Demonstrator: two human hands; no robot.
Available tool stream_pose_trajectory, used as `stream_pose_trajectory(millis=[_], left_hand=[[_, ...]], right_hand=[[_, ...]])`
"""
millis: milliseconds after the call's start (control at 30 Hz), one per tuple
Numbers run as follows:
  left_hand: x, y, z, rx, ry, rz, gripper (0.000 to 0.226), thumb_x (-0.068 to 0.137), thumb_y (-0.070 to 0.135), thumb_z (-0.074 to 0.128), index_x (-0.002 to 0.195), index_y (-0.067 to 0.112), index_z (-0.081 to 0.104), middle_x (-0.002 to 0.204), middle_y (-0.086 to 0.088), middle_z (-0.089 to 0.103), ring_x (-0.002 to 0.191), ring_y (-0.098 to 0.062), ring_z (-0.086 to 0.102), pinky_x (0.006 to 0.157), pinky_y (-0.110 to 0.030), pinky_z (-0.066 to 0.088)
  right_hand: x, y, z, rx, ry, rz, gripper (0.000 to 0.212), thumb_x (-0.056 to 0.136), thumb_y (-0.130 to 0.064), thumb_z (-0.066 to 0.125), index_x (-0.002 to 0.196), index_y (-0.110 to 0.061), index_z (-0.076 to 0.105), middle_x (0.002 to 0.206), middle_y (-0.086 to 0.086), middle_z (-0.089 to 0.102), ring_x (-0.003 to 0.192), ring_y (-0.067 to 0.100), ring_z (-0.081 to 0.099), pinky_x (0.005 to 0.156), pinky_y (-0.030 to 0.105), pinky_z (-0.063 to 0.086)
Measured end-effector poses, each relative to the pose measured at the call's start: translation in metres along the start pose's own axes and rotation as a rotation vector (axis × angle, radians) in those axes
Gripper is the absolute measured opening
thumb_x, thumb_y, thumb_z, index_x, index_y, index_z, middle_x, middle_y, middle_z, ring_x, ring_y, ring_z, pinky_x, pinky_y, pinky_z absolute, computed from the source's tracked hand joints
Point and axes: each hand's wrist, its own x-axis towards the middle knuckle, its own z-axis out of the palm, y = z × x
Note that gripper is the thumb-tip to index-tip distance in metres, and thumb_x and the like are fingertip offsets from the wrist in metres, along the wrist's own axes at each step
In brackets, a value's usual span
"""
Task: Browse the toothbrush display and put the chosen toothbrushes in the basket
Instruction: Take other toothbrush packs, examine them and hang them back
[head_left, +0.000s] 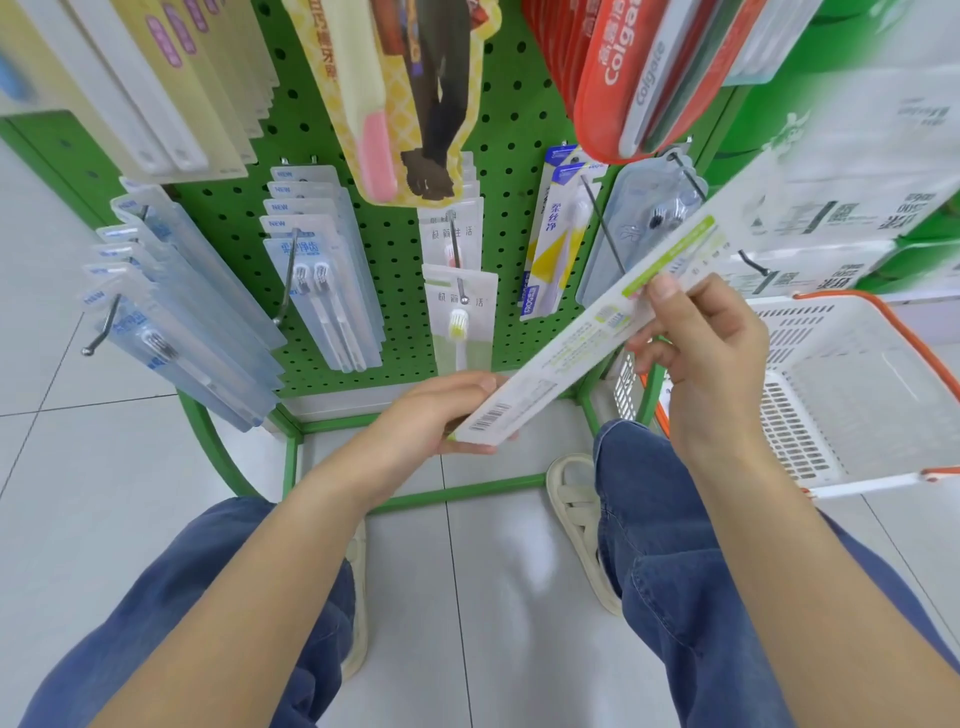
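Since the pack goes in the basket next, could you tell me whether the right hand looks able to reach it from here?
Probably yes. The right hand pinches the toothbrush pack beside the white basket, whose open top faces it with nothing between.

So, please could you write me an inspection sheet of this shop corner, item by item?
Surface: grey tiled floor.
Job's things: toothbrush pack held slanted, barcode side up; white basket with orange handles at the right, nothing visible inside.
Clutter: more packs hang on hooks of the green pegboard rack.
Hands: left hand grips the pack's barcode end; right hand pinches it further up.
Cables: nothing seen.
Surroundings: person's blue trousers and sandal; green shelves at the right.
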Motion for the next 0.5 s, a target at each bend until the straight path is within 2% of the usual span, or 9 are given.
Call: stream_pose_trajectory(millis=[33,100,167,233,267,333,400,500], left_hand=[[-0.001,0.001,0.001,-0.006,-0.021,-0.020,0.031,0.102,0.015,0.040,0.117,0.010,0.066,0.114,-0.010,0.070,0.102,-0.020,0.068,0.092,-0.037,0.055],[-0.003,0.004,0.002,0.026,-0.052,-0.062,0.042,0.103,0.036,0.032,0.121,0.017,0.065,0.109,-0.007,0.073,0.098,-0.020,0.071,0.087,-0.036,0.058],[-0.006,0.007,0.001,0.088,-0.091,-0.094,0.059,0.091,0.059,0.026,0.121,0.024,0.063,0.105,-0.005,0.074,0.094,-0.021,0.072,0.084,-0.034,0.059],[-0.007,0.007,-0.001,0.137,-0.140,-0.113,0.064,0.084,0.067,0.026,0.119,0.029,0.064,0.105,-0.002,0.075,0.094,-0.020,0.072,0.087,-0.033,0.057],[-0.007,0.006,-0.003,0.160,-0.155,-0.113,0.059,0.085,0.068,0.031,0.117,0.031,0.065,0.106,0.002,0.074,0.096,-0.017,0.072,0.088,-0.032,0.056],[-0.005,0.002,-0.007,0.207,-0.162,-0.091,0.038,0.091,0.058,0.050,0.111,0.031,0.068,0.104,0.011,0.074,0.093,-0.005,0.070,0.084,-0.021,0.052],[-0.002,-0.003,-0.009,0.279,-0.161,-0.066,0.021,0.092,0.033,0.062,0.111,0.026,0.068,0.104,0.014,0.073,0.091,0.000,0.067,0.077,-0.013,0.050],[0.002,-0.008,-0.011,0.310,-0.181,-0.064,0.027,0.089,0.019,0.069,0.116,0.019,0.066,0.113,0.011,0.071,0.101,-0.006,0.067,0.089,-0.021,0.052]], right_hand=[[-0.001,0.000,0.000,0.009,0.009,0.005,0.006,0.083,-0.022,0.060,0.082,-0.016,0.062,0.062,-0.010,0.066,0.049,0.008,0.052,0.043,0.019,0.038],[-0.002,0.000,0.001,0.014,0.004,0.026,0.008,0.083,-0.021,0.061,0.084,-0.015,0.064,0.062,-0.008,0.066,0.045,0.008,0.051,0.042,0.019,0.038],[-0.003,0.001,0.001,-0.001,-0.029,0.064,0.007,0.085,-0.019,0.064,0.086,-0.013,0.066,0.060,-0.004,0.066,0.042,0.009,0.050,0.041,0.021,0.039],[-0.005,0.001,0.002,-0.025,-0.048,0.118,0.005,0.089,-0.015,0.065,0.087,-0.011,0.067,0.057,-0.002,0.066,0.041,0.010,0.050,0.042,0.021,0.041],[-0.005,0.001,0.002,-0.038,-0.047,0.147,0.006,0.091,-0.013,0.063,0.087,-0.010,0.067,0.058,-0.001,0.066,0.040,0.011,0.050,0.042,0.021,0.042],[-0.005,0.001,0.002,-0.069,-0.039,0.198,0.007,0.091,-0.013,0.062,0.088,-0.009,0.068,0.059,0.000,0.068,0.040,0.010,0.051,0.043,0.019,0.043],[-0.004,0.002,0.003,-0.104,-0.033,0.234,0.009,0.092,-0.015,0.062,0.088,-0.009,0.067,0.059,0.000,0.069,0.040,0.009,0.052,0.044,0.018,0.045],[-0.003,0.004,0.003,-0.136,-0.012,0.248,0.013,0.093,-0.018,0.061,0.083,-0.011,0.066,0.057,-0.002,0.069,0.039,0.007,0.053,0.046,0.018,0.047]])
